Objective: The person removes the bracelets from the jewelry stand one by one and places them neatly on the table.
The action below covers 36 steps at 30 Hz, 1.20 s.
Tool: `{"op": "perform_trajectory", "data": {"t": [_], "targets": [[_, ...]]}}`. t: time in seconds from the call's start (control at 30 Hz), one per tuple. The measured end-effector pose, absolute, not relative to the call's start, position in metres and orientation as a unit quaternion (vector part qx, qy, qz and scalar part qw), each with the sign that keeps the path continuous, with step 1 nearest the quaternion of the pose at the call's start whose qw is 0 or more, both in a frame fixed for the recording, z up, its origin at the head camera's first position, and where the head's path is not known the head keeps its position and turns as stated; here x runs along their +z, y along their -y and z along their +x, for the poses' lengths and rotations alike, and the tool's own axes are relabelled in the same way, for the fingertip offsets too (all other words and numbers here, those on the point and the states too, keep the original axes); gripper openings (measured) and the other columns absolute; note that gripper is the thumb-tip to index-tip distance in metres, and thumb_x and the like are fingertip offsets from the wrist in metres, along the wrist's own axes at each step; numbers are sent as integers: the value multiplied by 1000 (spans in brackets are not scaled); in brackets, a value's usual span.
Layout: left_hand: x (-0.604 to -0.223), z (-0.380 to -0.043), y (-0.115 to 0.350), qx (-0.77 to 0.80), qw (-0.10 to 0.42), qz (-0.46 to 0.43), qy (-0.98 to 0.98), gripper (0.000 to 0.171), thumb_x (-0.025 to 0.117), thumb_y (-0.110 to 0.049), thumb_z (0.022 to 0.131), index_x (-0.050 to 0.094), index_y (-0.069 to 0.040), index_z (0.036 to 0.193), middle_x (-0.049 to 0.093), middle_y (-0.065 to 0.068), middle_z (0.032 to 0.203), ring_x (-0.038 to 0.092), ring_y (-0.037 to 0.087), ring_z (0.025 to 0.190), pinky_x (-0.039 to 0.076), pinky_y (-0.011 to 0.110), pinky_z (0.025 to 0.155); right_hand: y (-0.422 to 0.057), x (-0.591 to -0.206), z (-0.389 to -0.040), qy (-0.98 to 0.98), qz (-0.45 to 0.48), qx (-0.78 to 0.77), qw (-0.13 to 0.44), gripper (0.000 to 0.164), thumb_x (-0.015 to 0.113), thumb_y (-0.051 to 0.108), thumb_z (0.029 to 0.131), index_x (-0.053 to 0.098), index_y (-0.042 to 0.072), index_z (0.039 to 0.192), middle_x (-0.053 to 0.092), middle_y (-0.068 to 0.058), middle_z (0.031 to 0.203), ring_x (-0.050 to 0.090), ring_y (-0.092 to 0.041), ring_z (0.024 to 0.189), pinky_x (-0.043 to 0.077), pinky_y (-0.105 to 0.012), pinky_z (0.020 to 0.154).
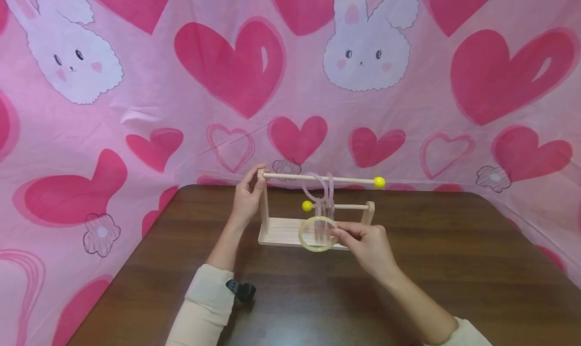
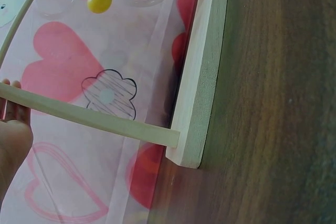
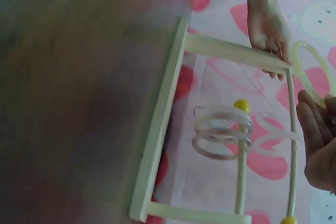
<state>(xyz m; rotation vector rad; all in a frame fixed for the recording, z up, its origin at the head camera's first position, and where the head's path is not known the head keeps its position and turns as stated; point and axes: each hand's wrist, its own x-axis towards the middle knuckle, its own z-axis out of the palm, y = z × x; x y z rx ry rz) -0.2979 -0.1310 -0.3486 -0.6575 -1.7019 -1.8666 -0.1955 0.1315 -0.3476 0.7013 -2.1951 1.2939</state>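
Observation:
A wooden stand (image 1: 281, 230) with two posts and two horizontal rods is on the table. My left hand (image 1: 247, 199) grips the top of its taller left post, thumb on the near side; the left wrist view shows that post (image 2: 94, 118) with the fingers at its upper end. My right hand (image 1: 369, 247) pinches a pale yellow ring (image 1: 300, 233) by its right edge, in front of the stand in the head view. Translucent pinkish rings (image 1: 331, 187) hang on the upper rod (image 1: 354, 179). Several clear, pale rings (image 3: 210, 155) hang on the lower rod (image 3: 241, 182).
Yellow balls cap the free ends of the upper rod, the ball (image 1: 379, 182) at right, and the lower rod, the ball (image 1: 307, 206) at left. The brown wooden table (image 1: 454, 255) reaches back to a pink cloth (image 1: 254, 149) printed with hearts and rabbits.

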Motion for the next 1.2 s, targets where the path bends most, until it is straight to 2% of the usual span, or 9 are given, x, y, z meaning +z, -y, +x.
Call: {"op": "perform_trajectory", "data": {"t": [0.1, 0.2, 0.33, 0.4, 0.5, 0.63, 0.83, 1.0, 1.2], "targets": [[-349, -298, 131, -686, 264, -243, 633, 32, 50, 6, 91, 45, 15, 122, 50, 38, 111, 56, 4, 92, 44, 20, 82, -127, -350, -195, 795, 225, 544, 147, 14, 69, 3, 81, 71, -6, 91, 68, -17, 90, 63, -4, 67, 54, -24, 57], [-349, -298, 131, -683, 266, -241, 637, 32, 50, 5, 91, 46, 14, 121, 58, 26, 109, 57, 4, 92, 44, 20, 82, -125, -352, -195, 778, 209, 590, 63, 19, 65, 1, 84, 66, -14, 95, 66, -24, 94, 65, -9, 70, 55, -34, 62], [-349, -299, 131, -683, 266, -239, 637, 31, 50, 6, 91, 46, 14, 121, 61, 17, 106, 57, 8, 92, 44, 20, 81, -125, -356, -198, 757, 199, 621, -32, 24, 59, 0, 88, 59, -21, 100, 65, -26, 86, 65, -12, 68, 55, -37, 64], [-349, -299, 131, -683, 268, -239, 636, 31, 50, 6, 91, 46, 14, 121, 58, 25, 108, 57, 7, 92, 44, 20, 81, -124, -359, -200, 745, 192, 635, -72, 27, 58, 2, 89, 57, -23, 101, 66, -25, 85, 66, -14, 68, 55, -36, 64], [-350, -299, 131, -684, 269, -238, 635, 32, 50, 6, 91, 45, 15, 122, 59, 23, 107, 56, 5, 92, 44, 19, 81, -122, -362, -201, 722, 171, 659, -124, 31, 58, 4, 90, 55, -24, 103, 67, -23, 84, 67, -16, 69, 55, -36, 65], [-350, -299, 131, -685, 272, -240, 632, 32, 49, 8, 91, 45, 15, 121, 55, 32, 108, 56, 5, 91, 45, 20, 82, -118, -368, -201, 707, 148, 672, -164, 29, 58, 5, 90, 57, -21, 102, 67, -21, 85, 67, -18, 71, 55, -36, 67], [-348, -300, 130, -689, 266, -241, 630, 33, 50, 6, 91, 45, 14, 122, 59, 23, 108, 57, 6, 92, 45, 21, 83, -112, -376, -202, 722, 144, 652, -183, 28, 57, 3, 90, 56, -22, 101, 67, -21, 83, 66, -15, 69, 55, -32, 63], [-349, -300, 129, -691, 267, -242, 627, 32, 50, 7, 91, 46, 14, 122, 59, 23, 107, 57, 7, 91, 45, 20, 80, -106, -381, -202, 735, 157, 627, -205, 23, 56, 0, 88, 57, -22, 97, 67, -20, 80, 65, -13, 64, 55, -30, 60], [-349, -299, 130, -694, 265, -244, 623, 33, 51, 5, 91, 45, 15, 122, 63, 4, 104, 57, 7, 92, 45, 20, 81, -99, -386, -201, 744, 169, 602, -237, 18, 54, -3, 87, 60, -19, 91, 66, -22, 79, 64, -14, 62, 55, -30, 59]]}}
